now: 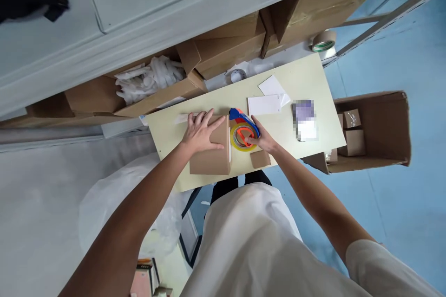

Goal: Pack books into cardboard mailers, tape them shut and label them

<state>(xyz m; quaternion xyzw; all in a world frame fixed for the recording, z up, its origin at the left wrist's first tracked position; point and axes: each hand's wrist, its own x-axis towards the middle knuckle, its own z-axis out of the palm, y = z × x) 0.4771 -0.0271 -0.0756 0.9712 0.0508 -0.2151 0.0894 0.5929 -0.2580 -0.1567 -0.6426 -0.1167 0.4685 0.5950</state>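
A brown cardboard box (pixel 211 160) stands on the pale table (pixel 303 79) in front of me. My left hand (pixel 202 133) lies on top of it with the fingers spread. Just right of the box, my right hand (pixel 264 135) is closed round a blue and orange tape dispenser (pixel 241 115) carrying a roll of clear yellowish tape (pixel 236 145). The dispenser is close beside the box's right side; whether they touch I cannot tell. Below the dispenser a small brown carton (pixel 260 159) rests near the table's front edge.
White cards (pixel 264 105) and a blurred purple-and-white item (pixel 304 118) lie on the table's right part. Behind are open cartons, one with white packing (pixel 151 79), and a tape roll (pixel 323 41). A large carton (pixel 386 134) holding small boxes stands at the right.
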